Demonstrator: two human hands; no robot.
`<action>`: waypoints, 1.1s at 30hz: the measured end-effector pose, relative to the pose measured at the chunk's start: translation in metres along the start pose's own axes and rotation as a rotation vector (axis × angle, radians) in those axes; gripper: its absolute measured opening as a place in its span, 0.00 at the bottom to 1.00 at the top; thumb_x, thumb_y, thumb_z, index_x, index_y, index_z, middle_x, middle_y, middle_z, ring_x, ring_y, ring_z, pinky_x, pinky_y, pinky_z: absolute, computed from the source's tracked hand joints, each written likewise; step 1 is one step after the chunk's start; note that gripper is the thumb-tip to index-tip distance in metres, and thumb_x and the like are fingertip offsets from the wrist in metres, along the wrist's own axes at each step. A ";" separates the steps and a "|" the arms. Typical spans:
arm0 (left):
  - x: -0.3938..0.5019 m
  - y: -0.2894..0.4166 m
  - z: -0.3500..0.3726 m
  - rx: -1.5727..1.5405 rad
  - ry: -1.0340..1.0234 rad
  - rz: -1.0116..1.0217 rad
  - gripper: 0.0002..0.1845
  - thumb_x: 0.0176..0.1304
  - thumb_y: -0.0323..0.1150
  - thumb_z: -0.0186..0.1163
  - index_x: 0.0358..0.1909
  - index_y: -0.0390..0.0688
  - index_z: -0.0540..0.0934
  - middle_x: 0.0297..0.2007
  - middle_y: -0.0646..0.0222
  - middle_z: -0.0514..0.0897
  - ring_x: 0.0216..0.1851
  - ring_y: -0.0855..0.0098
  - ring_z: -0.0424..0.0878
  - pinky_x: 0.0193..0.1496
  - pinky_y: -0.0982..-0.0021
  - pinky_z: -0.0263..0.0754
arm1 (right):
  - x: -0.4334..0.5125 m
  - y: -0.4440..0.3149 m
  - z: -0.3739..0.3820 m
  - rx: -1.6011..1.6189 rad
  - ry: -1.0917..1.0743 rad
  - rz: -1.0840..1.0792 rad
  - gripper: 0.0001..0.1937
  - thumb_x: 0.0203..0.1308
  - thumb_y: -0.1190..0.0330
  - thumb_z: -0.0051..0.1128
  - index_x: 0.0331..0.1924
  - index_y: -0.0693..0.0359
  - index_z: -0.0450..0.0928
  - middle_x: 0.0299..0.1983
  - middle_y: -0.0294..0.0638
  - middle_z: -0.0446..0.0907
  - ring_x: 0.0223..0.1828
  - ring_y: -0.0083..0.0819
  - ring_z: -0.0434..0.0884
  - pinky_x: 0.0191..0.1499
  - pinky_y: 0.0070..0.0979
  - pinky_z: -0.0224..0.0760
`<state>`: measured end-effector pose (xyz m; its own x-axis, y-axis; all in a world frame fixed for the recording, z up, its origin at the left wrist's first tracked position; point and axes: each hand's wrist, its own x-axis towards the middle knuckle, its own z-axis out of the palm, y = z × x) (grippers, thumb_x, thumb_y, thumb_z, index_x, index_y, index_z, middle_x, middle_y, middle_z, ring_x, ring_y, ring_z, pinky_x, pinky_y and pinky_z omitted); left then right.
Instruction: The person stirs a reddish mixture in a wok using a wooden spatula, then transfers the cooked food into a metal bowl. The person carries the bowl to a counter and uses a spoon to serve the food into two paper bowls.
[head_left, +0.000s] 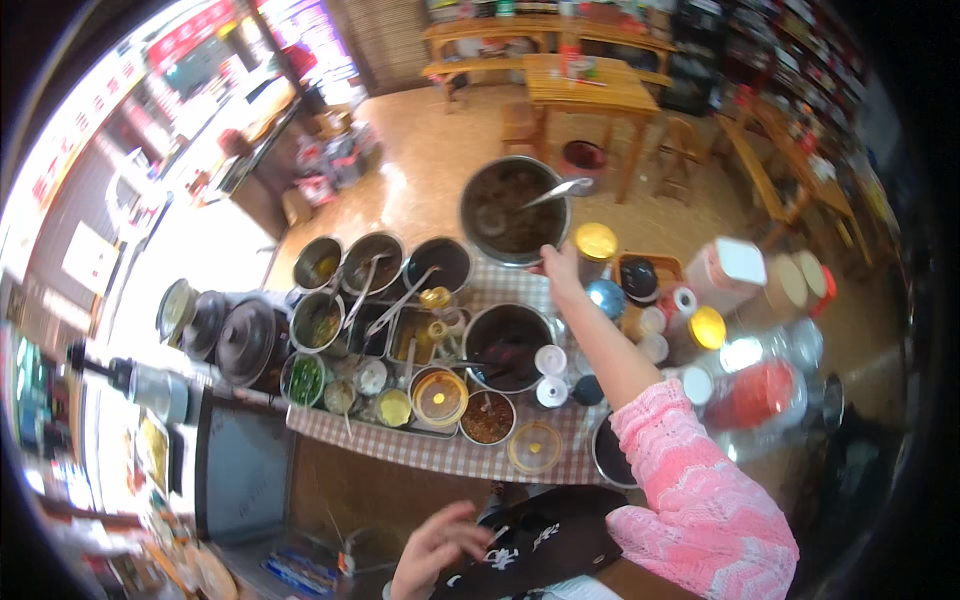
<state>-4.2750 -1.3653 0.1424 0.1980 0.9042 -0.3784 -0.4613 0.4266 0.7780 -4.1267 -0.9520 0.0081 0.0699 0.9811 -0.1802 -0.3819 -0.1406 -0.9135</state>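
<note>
My right arm reaches across the checked tablecloth (517, 465), and my right hand (561, 271) grips the near rim of a large steel pot (480, 247) at the far edge. Dark brown liquid fills the pot, and a metal ladle (559, 191) leans in it. Close to my right hand stands a jar with a gold lid (596, 241). My left hand (442, 547) hangs before my dark apron (562, 525), fingers apart and holding nothing. Nearer than the pot is a second wide pot (499, 341) with dark contents.
Several steel pots (375, 259) with ladles stand at the left, near chopped green herbs (304, 381) and a bowl of reddish sauce (487, 420). Lidded dark pots (251, 341) sit farther left. Plastic containers (726, 274) crowd the right side. Beyond are a wooden table (592, 86) and stools.
</note>
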 end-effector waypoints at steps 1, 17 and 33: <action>0.017 -0.001 -0.007 -0.069 -0.078 0.125 0.29 0.57 0.37 0.54 0.58 0.39 0.57 0.52 0.54 0.67 0.51 0.61 0.70 0.55 0.63 0.60 | -0.024 -0.015 -0.005 -0.033 -0.032 -0.038 0.11 0.50 0.75 0.43 0.39 0.70 0.61 0.29 0.46 0.71 0.16 0.32 0.74 0.17 0.25 0.70; 0.098 -0.157 0.127 0.568 -0.654 -0.395 0.23 0.52 0.27 0.56 0.51 0.37 0.64 0.44 0.59 0.73 0.43 0.62 0.73 0.45 0.63 0.70 | -0.469 -0.043 -0.184 0.205 0.666 -0.215 0.21 0.57 0.78 0.40 0.57 0.63 0.55 0.38 0.40 0.72 0.29 0.22 0.75 0.26 0.19 0.73; 0.060 -0.455 0.423 0.998 -1.324 -0.424 0.15 0.49 0.27 0.48 0.41 0.34 0.71 0.36 0.61 0.75 0.35 0.67 0.73 0.36 0.68 0.69 | -0.749 -0.091 -0.539 0.017 1.230 -0.211 0.09 0.61 0.67 0.42 0.37 0.64 0.71 0.27 0.37 0.77 0.23 0.23 0.76 0.24 0.18 0.70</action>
<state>-3.6875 -1.4962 -0.0219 0.9193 -0.0879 -0.3836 0.3854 0.0044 0.9227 -3.6475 -1.7459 0.0298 0.9427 0.2086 -0.2604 -0.2693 0.0152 -0.9629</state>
